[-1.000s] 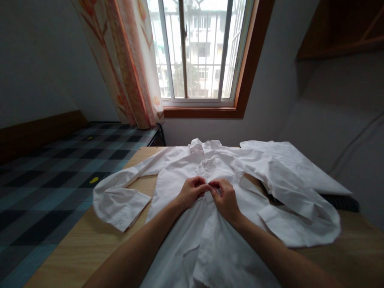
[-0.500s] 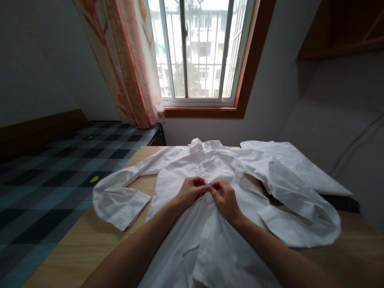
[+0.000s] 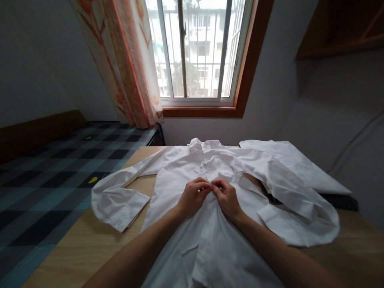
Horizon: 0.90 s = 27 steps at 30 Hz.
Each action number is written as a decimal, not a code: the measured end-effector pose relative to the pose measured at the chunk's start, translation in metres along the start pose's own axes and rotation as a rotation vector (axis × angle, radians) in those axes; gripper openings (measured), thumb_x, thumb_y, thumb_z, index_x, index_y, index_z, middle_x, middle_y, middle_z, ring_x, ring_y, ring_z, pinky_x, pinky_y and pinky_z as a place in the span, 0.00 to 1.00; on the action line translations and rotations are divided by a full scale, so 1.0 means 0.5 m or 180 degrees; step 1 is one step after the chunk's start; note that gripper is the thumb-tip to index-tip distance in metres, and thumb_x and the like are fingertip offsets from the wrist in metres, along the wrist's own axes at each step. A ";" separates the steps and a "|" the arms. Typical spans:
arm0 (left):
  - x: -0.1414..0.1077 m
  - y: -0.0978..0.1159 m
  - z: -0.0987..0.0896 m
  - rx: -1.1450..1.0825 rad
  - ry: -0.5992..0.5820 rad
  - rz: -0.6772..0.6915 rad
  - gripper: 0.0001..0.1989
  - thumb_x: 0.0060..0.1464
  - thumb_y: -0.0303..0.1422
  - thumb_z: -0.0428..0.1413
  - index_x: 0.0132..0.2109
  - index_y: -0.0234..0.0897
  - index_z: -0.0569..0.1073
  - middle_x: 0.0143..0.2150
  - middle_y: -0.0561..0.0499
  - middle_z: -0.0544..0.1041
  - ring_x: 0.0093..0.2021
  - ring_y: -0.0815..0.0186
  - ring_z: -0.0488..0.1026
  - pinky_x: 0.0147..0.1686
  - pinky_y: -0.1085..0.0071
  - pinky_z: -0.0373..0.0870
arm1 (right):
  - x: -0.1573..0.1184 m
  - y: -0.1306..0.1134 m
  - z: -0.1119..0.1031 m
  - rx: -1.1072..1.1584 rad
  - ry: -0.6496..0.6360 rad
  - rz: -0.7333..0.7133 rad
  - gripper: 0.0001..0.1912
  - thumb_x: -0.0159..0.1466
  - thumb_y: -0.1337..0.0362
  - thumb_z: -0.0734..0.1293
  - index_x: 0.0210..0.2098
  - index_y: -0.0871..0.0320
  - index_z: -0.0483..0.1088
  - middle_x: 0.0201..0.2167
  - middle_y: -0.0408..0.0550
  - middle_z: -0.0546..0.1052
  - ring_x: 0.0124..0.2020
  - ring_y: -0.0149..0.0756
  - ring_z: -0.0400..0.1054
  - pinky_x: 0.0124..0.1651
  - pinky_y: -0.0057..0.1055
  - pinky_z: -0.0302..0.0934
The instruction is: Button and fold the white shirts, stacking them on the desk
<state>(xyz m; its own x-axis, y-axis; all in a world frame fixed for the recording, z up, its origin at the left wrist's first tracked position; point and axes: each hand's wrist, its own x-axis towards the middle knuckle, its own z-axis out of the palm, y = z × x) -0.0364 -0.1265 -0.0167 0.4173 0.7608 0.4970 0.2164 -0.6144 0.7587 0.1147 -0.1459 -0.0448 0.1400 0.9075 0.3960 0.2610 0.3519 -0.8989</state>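
Observation:
A white long-sleeved shirt [image 3: 175,168] lies front up on a wooden table [image 3: 75,240], its collar at the far end and its sleeves bent out to both sides. At the middle of its front opening, my left hand [image 3: 195,195] pinches the cloth with thumb and forefinger. My right hand [image 3: 225,197] pinches the same placket from the other side, the fingertips of both hands almost touching. Any button between the fingertips is too small and covered to make out. Below the hands the shirt front hangs in folds toward me.
A white cloth-covered board [image 3: 295,164] with a dark edge lies at the table's back right. Left of the table stands a bed with a checked cover [image 3: 66,180]. A window [image 3: 201,52] and a flowered curtain [image 3: 129,64] are behind; a wooden shelf [image 3: 342,44] hangs upper right.
My left hand's fingers have shifted slightly, with the back of the hand turned more upward. The right hand keeps its pinch on the shirt front. The view has moved a little.

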 end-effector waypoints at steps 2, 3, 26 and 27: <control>-0.003 -0.008 0.003 0.0016 0.0083 -0.0037 0.06 0.57 0.29 0.55 0.36 0.35 0.77 0.35 0.47 0.77 0.34 0.68 0.72 0.34 0.74 0.68 | 0.003 0.002 0.000 0.0238 -0.0158 0.0078 0.08 0.60 0.60 0.64 0.32 0.58 0.70 0.29 0.46 0.74 0.33 0.37 0.67 0.38 0.32 0.60; -0.004 -0.012 0.005 -0.0010 0.0150 -0.0117 0.05 0.56 0.28 0.56 0.37 0.35 0.76 0.33 0.49 0.76 0.33 0.68 0.72 0.33 0.74 0.68 | 0.003 0.002 0.000 0.0315 -0.0231 0.0108 0.08 0.60 0.60 0.64 0.32 0.58 0.70 0.30 0.46 0.74 0.33 0.37 0.67 0.38 0.32 0.61; 0.034 -0.055 -0.034 -0.0480 0.1212 -0.0978 0.09 0.43 0.27 0.59 0.36 0.35 0.70 0.27 0.56 0.67 0.27 0.71 0.65 0.29 0.75 0.62 | 0.023 -0.002 -0.015 0.0273 0.0634 0.0365 0.17 0.62 0.49 0.61 0.30 0.57 0.64 0.22 0.39 0.64 0.24 0.32 0.57 0.29 0.29 0.53; 0.037 -0.057 -0.041 -0.0339 0.1133 -0.0999 0.08 0.43 0.27 0.59 0.35 0.35 0.70 0.27 0.56 0.68 0.27 0.71 0.65 0.29 0.75 0.63 | 0.027 -0.007 -0.018 0.0259 0.0604 0.0337 0.17 0.62 0.49 0.61 0.30 0.57 0.65 0.23 0.40 0.65 0.25 0.32 0.57 0.29 0.29 0.53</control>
<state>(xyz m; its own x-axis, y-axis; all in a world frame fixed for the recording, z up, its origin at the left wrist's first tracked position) -0.0532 -0.0905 -0.0206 0.0146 0.9416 0.3364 0.1842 -0.3332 0.9247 0.1241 -0.1370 -0.0348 0.3417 0.8837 0.3199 0.1585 0.2814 -0.9464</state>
